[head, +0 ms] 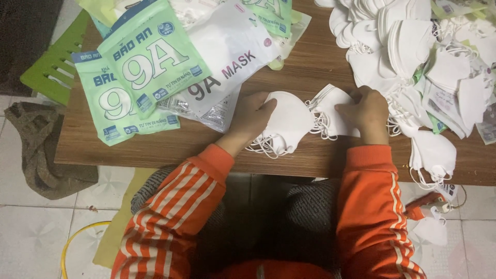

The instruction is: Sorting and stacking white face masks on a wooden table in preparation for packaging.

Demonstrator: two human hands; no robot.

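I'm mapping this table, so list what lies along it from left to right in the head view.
green packets → white packet → left hand → folded white mask → second white mask → right hand → heap of loose white masks

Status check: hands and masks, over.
Left hand on folded white mask. Right hand on second mask. Loose mask pile right, green packets left.

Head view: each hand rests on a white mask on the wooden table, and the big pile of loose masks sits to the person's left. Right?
Not quite. In the head view the pile of loose masks lies to the person's right; green packets are on the left. The left hand and right hand do each rest on a white mask.
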